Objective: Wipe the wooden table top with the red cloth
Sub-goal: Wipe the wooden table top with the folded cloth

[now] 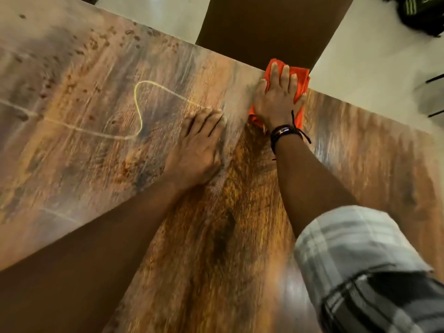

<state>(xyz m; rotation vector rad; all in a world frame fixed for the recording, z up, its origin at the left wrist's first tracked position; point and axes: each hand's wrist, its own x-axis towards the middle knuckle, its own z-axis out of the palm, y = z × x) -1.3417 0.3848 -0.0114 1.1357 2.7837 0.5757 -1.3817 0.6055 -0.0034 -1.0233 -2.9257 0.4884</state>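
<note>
Reaching across the wooden table top, the right hand lies flat on the red cloth. Its fingers are straight and a little spread, and they press the cloth down. The cloth is bunched up under the hand, right at the far edge of the table. A black wristband sits on that wrist, and a rolled-up checked sleeve covers the arm near us.

The left hand rests flat on the bare wood, just left of the cloth. Its fingers are straight and close together, and it holds nothing.

The table is brown with dark streaks. A thin yellow line loops across it on the left. Past the far edge is a pale floor. A big dark brown shape stands there, maybe a chair back. A black bag lies far right.
</note>
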